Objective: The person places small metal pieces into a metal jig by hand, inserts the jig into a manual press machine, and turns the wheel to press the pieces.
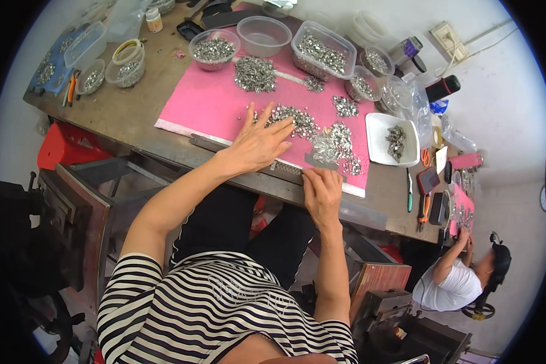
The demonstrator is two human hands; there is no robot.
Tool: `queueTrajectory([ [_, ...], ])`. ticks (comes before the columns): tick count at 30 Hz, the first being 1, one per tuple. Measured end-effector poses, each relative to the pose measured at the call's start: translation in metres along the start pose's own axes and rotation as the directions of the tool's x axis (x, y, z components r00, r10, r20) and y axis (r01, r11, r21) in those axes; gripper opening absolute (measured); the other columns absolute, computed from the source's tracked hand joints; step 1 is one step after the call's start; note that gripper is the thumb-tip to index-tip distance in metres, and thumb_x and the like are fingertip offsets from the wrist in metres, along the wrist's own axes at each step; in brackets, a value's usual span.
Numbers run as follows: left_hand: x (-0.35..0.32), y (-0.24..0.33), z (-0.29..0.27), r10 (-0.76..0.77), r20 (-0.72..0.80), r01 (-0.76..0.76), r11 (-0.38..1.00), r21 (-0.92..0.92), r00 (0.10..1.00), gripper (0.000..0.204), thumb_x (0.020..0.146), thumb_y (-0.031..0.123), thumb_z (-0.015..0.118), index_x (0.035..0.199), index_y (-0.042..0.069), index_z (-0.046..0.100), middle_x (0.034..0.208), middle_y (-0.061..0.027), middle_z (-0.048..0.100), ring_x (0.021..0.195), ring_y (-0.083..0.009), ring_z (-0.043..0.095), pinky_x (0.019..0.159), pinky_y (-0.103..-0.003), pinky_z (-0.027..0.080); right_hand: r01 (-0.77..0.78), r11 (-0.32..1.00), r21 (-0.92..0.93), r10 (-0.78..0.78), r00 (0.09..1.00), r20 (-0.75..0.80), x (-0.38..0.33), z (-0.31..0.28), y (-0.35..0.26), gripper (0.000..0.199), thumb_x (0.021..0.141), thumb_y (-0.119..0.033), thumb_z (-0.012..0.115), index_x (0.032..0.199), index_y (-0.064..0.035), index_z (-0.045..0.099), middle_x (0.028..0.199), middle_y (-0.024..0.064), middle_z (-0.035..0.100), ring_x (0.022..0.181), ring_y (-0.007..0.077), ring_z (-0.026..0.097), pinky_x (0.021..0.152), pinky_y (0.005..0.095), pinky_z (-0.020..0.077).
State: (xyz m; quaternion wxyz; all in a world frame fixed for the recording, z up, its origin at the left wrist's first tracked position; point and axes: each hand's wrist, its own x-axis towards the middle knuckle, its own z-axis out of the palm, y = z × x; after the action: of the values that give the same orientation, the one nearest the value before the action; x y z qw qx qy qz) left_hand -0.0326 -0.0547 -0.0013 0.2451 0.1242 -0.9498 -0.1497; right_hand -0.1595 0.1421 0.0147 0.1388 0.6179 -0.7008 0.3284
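My left hand (258,141) is spread open, palm down. Its fingertips reach the edge of a loose pile of small shiny metal pieces (298,120) on a pink mat (185,103). My right hand (323,193) is closed, its fingers pinched together at a long metal bar (364,215) along the table's front edge. What the right fingers grip, if anything, is hidden. Between my hands, a short row of small metal pieces (287,168) lies along the bar. Beyond the right hand are a flat grey piece (319,162) and a heap of slender bright pieces (327,147).
Tubs of metal pieces (213,50) and an empty clear bowl (264,36) stand at the back. A white tray (375,142) holds darker pieces on the right. Pliers (423,208) lie beyond it. A co-worker in white (455,284) sits at far right.
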Motion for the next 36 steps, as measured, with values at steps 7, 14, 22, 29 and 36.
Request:
queueTrajectory([
  [7,-0.013,0.016,-0.017,0.025,0.193,-0.024,1.0,-0.008,0.981,0.046,0.104,0.035,0.051,0.141,0.006,0.057,0.151,-0.0082,0.051,0.148,-0.0498,0.025,0.112,-0.08,0.013,-0.173,0.985,0.002,0.173,0.985,-0.026,0.035,0.014,0.027,0.012,0.088,-0.007,0.072,0.1,-0.0063,0.074,0.09,0.0098,0.065,0.087,0.0279,0.063,0.08,0.0397,0.0438],
  [14,-0.022,0.006,-0.023,0.001,0.008,0.0,0.99,-0.138,1.0,0.025,0.096,0.027,0.065,0.11,0.008,0.074,0.122,-0.0047,0.07,0.136,-0.0374,0.046,0.112,-0.073,0.021,-0.184,0.976,-0.112,0.193,0.978,0.075,0.059,0.038,0.042,0.008,0.086,-0.012,0.073,0.09,-0.006,0.07,0.09,0.0097,0.061,0.091,0.0284,0.058,0.081,0.0425,0.0408],
  [22,0.009,-0.005,0.001,-0.024,-0.155,0.009,0.995,-0.1,0.988,0.009,0.086,0.02,0.073,0.09,0.013,0.075,0.089,-0.0043,0.063,0.101,-0.0263,0.055,0.101,-0.053,0.033,-0.159,0.987,-0.031,0.16,0.986,0.049,0.045,0.018,0.027,0.006,0.089,-0.008,0.069,0.09,-0.0043,0.065,0.087,0.0104,0.059,0.087,0.03,0.057,0.08,0.0421,0.0398],
  [29,0.021,-0.005,0.002,0.09,-0.111,-0.087,0.995,0.04,0.99,0.008,0.084,0.018,0.073,0.087,0.011,0.074,0.089,-0.0051,0.062,0.101,-0.0261,0.054,0.1,-0.053,0.033,-0.231,0.962,0.146,0.22,0.971,0.089,0.01,0.0,0.004,0.006,0.088,0.0,0.067,0.092,-0.003,0.064,0.09,0.0093,0.061,0.086,0.0288,0.058,0.08,0.0397,0.0411],
  [36,0.01,0.011,-0.001,0.139,-0.135,-0.136,0.99,0.035,0.981,0.008,0.085,0.016,0.072,0.09,0.011,0.071,0.089,-0.0019,0.062,0.099,-0.0234,0.056,0.102,-0.052,0.033,-0.162,0.983,0.084,0.159,0.987,0.036,0.0,0.002,0.002,0.009,0.089,0.0,0.068,0.096,-0.003,0.066,0.093,0.009,0.064,0.088,0.0285,0.059,0.08,0.0393,0.0424],
])
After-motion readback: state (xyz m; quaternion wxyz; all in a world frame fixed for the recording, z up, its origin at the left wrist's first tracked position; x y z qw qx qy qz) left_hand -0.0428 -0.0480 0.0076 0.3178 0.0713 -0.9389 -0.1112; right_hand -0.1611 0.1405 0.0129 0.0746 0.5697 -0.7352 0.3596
